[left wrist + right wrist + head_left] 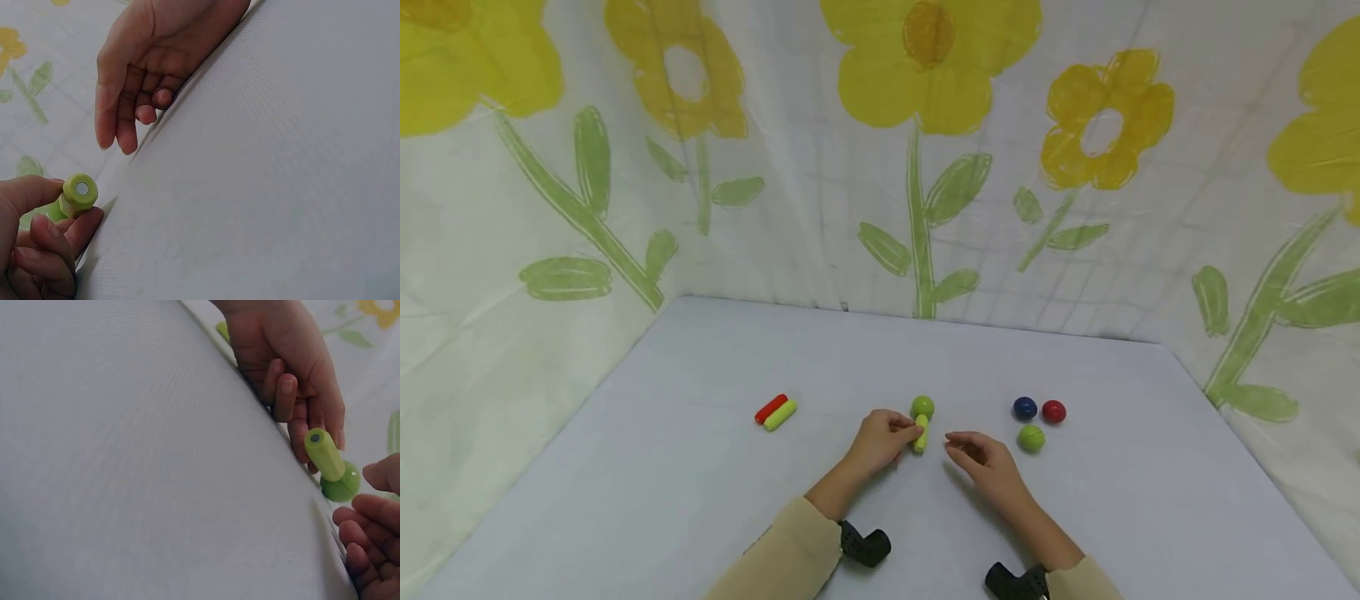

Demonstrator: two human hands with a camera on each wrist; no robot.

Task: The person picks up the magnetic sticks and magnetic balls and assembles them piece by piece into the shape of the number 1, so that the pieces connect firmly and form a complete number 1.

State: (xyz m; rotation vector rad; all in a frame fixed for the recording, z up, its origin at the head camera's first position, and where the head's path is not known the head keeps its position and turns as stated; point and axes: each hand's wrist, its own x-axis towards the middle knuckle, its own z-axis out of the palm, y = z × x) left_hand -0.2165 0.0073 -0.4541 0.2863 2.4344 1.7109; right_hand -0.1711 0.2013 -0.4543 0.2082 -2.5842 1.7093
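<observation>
Pinching faceted green rod (70,201), perhaps plastic, left fingers (82,231)

Left sticks: a red stick (771,408) and a lime stick (781,415) are lying side by side.
Right balls: a blue ball (1025,408) is sitting just beside a red ball (1054,412); a green ball (1032,439) is resting in front.
Tabletop: a white table (647,492) is supporting them all.
Backdrop: a pale cloth (805,208) is hanging behind, showing yellow flowers (932,83).
</observation>
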